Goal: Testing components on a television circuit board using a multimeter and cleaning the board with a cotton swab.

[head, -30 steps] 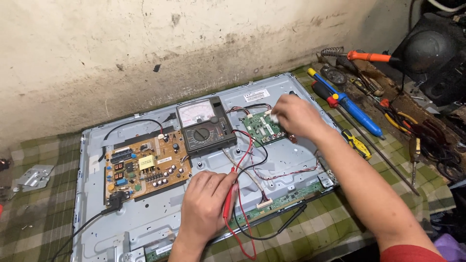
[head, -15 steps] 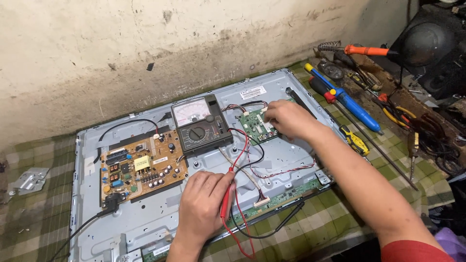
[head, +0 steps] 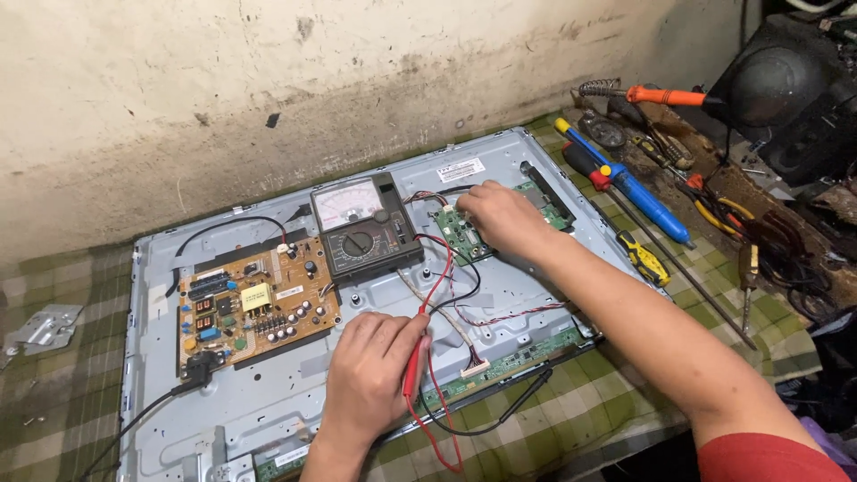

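Note:
An opened flat-screen set lies back up, its grey metal chassis (head: 268, 402) filling the middle. My left hand (head: 375, 370) rests on the chassis and grips a red test probe (head: 413, 370) with a red lead. My right hand (head: 502, 214) reaches over the small green main board (head: 460, 236) and presses on it; whatever it holds is hidden under the fingers. An analogue multimeter (head: 364, 225) sits between the green board and the brown power board (head: 254, 308).
A blue desoldering pump (head: 638, 192), a yellow-handled screwdriver (head: 643, 259), an orange-handled soldering iron (head: 661, 95) and several other tools lie at the right. A black speaker (head: 781, 80) stands at the far right. A metal bracket (head: 40, 328) lies left on the checked cloth.
My right hand has shifted a little on the green board. The left hand stays on the chassis with the red probe. The view has drifted slightly.

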